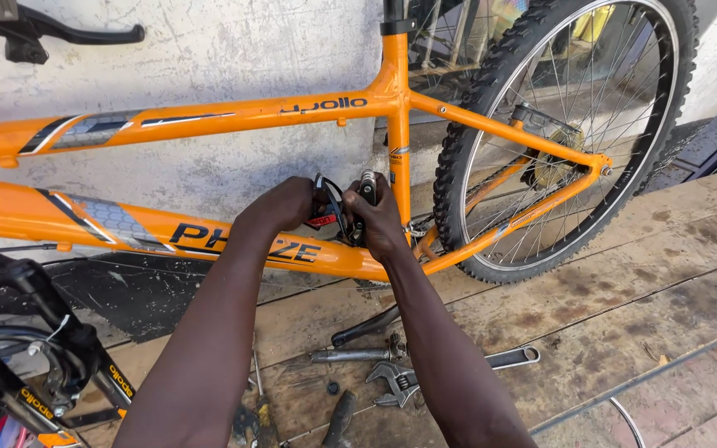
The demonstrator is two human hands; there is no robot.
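An orange bicycle frame (pixel 234 112) leans against a pale wall, its rear wheel (pixel 574 124) at the right. Both my hands meet at the bottom of the seat tube, near the crank area. My left hand (pixel 288 203) grips a small black part with a red piece and a thin cable loop. My right hand (pixel 379 217) is closed around a short black tool or part with a silvery top, right beside the seat tube. What the hands cover on the frame is hidden.
On the wooden boards (pixel 624 290) below lie an adjustable wrench (pixel 400 382), a metal rod (pixel 350 355), a black crank arm (pixel 367 325) and a ring spanner end (pixel 516 357). Another bicycle's fork and brake (pixel 35 365) stand at lower left. A brake lever (pixel 51 31) shows at top left.
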